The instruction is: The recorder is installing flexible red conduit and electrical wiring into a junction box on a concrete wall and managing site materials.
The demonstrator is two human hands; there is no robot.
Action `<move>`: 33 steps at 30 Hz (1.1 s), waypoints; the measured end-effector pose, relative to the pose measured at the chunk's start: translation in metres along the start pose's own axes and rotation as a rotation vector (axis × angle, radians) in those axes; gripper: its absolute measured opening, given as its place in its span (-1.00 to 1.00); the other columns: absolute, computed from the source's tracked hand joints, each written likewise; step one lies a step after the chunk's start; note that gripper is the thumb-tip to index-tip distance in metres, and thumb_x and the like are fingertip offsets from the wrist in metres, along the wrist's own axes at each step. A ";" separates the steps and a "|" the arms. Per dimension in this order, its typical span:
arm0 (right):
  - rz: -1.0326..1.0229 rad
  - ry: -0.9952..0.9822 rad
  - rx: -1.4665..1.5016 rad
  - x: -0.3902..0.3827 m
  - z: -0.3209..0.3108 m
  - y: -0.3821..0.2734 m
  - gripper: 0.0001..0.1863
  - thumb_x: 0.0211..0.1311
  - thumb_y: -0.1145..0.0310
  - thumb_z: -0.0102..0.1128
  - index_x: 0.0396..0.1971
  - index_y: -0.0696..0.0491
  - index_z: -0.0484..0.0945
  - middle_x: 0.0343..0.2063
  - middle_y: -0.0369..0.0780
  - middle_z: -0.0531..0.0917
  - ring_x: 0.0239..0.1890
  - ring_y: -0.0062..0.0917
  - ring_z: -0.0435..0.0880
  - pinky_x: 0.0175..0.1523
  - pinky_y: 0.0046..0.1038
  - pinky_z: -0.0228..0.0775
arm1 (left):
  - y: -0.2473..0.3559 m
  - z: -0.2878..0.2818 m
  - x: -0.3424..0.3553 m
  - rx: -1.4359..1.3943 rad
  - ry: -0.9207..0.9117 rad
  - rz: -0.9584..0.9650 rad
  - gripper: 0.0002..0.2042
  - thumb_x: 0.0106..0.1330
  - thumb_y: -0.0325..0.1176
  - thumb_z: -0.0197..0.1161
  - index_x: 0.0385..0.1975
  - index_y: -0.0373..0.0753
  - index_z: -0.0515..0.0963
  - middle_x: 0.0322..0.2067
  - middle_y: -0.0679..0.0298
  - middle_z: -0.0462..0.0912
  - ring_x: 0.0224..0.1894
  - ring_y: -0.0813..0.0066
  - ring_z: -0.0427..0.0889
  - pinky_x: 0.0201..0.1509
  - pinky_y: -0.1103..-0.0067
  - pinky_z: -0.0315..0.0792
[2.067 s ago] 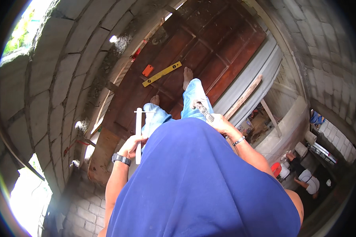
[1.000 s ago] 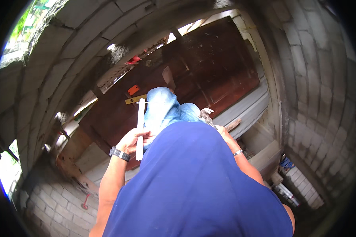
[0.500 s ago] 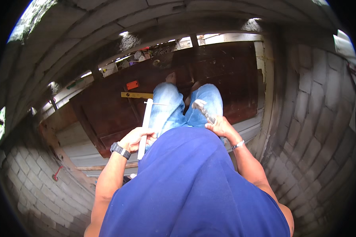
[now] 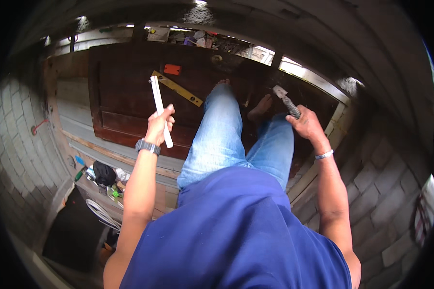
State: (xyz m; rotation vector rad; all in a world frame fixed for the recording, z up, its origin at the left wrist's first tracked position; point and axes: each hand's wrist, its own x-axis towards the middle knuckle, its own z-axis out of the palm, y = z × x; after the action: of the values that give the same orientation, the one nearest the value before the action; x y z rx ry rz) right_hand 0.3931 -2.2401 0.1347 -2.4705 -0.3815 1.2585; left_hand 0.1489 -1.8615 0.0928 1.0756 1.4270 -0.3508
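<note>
My left hand (image 4: 158, 126) is closed around a narrow white strip (image 4: 156, 96), held tilted over the dark brown wooden panel. Close to the strip's far end a small nail-like piece (image 4: 150, 81) sticks out. My right hand (image 4: 309, 126) grips a hammer (image 4: 289, 104) by its wrapped handle, its metal head pointing away from me above my right foot. Beyond the strip a yellow spirit level (image 4: 183, 91) lies slantwise on the panel, with a flat orange-red piece (image 4: 172, 70) beside it.
The brown panel (image 4: 125, 91) lies under my bare feet. Grey block walls (image 4: 19, 120) rise on both sides. At lower left, assorted small items (image 4: 106, 176) and a coil of white cable (image 4: 100, 212) sit near a dark opening (image 4: 72, 231).
My hands have moved farther apart, the left with the white strip and the right with the hammer. My legs are straighter, and the view has turned, showing the items at lower left.
</note>
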 end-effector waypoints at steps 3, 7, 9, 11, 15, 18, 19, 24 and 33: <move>0.016 -0.065 -0.063 0.054 0.007 0.019 -0.59 0.01 0.17 0.26 -0.27 0.20 0.51 -0.34 0.11 0.59 -0.20 -0.03 0.57 -0.11 -0.22 0.40 | -0.048 0.004 0.098 -0.123 0.238 0.010 -0.70 0.19 -0.13 0.29 -0.45 -0.27 0.49 -0.70 0.38 0.44 -0.74 0.67 0.35 -0.69 0.71 0.24; 0.030 -0.131 -0.207 0.146 0.048 0.071 -0.32 0.07 0.03 0.23 0.06 0.25 0.39 0.03 0.12 0.47 0.13 -0.08 0.41 0.22 -0.32 0.24 | -0.118 0.004 0.232 -0.133 0.497 0.135 -0.66 0.19 -0.12 0.27 -0.48 -0.35 0.49 -0.69 0.30 0.44 -0.72 0.53 0.38 -0.66 0.58 0.27; -0.043 -0.001 -0.321 0.185 0.068 0.095 -0.48 0.06 0.11 0.23 -0.04 0.14 0.47 -0.19 0.08 0.58 -0.09 -0.06 0.55 0.01 -0.23 0.40 | -0.141 0.014 0.285 0.099 0.690 0.166 -0.51 0.15 -0.04 0.30 -0.42 -0.52 0.54 -0.57 0.13 0.57 -0.52 0.41 0.56 -0.40 0.46 0.43; -0.052 -0.047 -0.306 0.222 0.075 0.097 -0.52 0.05 0.14 0.24 -0.09 0.15 0.47 -0.23 0.08 0.59 -0.13 -0.04 0.57 -0.06 -0.22 0.41 | -0.170 0.025 0.331 0.317 0.830 0.156 -0.45 0.08 0.06 0.32 -0.43 -0.50 0.54 -0.50 -0.03 0.62 -0.42 0.13 0.65 -0.32 0.34 0.46; -0.171 -0.089 -0.342 0.308 0.094 0.098 -0.64 0.01 0.28 0.28 -0.23 0.18 0.47 -0.33 0.09 0.59 -0.23 -0.01 0.58 -0.23 -0.20 0.39 | -0.218 0.026 0.400 0.383 0.897 0.077 -0.28 -0.14 0.23 0.39 -0.37 -0.48 0.55 -0.35 -0.14 0.62 -0.25 0.00 0.64 -0.19 0.30 0.47; -0.357 0.010 -0.242 0.357 0.113 0.093 -0.68 0.01 0.37 0.28 -0.26 0.20 0.44 -0.38 0.11 0.56 -0.27 0.01 0.56 -0.25 -0.23 0.37 | -0.241 0.017 0.432 0.369 0.857 0.070 -0.29 -0.18 0.20 0.42 -0.34 -0.48 0.56 -0.36 -0.10 0.63 -0.25 0.02 0.64 -0.17 0.29 0.48; -0.390 0.002 -0.236 0.373 0.120 0.093 -0.68 0.01 0.37 0.28 -0.26 0.20 0.44 -0.38 0.11 0.56 -0.27 0.01 0.56 -0.25 -0.23 0.37 | -0.249 0.021 0.438 0.344 0.869 0.095 -0.29 -0.18 0.18 0.43 -0.33 -0.48 0.56 -0.37 -0.09 0.64 -0.26 0.02 0.64 -0.16 0.29 0.48; -0.575 0.137 -0.414 0.405 0.116 0.106 -0.62 0.07 0.36 0.26 -0.17 0.26 0.43 -0.41 0.11 0.56 -0.29 0.02 0.56 -0.20 -0.25 0.38 | -0.243 0.065 0.454 0.400 0.843 0.030 -0.45 -0.09 -0.03 0.43 -0.31 -0.45 0.54 -0.28 -0.12 0.57 -0.24 -0.01 0.60 -0.15 0.27 0.48; -0.466 0.060 -0.491 0.410 0.110 0.089 -0.54 0.08 0.28 0.26 -0.11 0.29 0.43 -0.35 0.16 0.57 -0.22 0.03 0.56 -0.15 -0.21 0.39 | -0.299 0.000 0.415 0.227 1.060 0.140 -0.59 0.03 -0.06 0.34 -0.43 -0.38 0.59 -0.47 -0.07 0.61 -0.38 -0.02 0.63 -0.28 0.27 0.47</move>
State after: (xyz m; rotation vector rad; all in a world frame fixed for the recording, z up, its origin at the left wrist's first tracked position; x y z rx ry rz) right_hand 0.5454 -2.1433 -0.2601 -2.5584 -1.2953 0.9739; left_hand -0.0018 -1.8544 -0.3965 1.6541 2.2438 0.2252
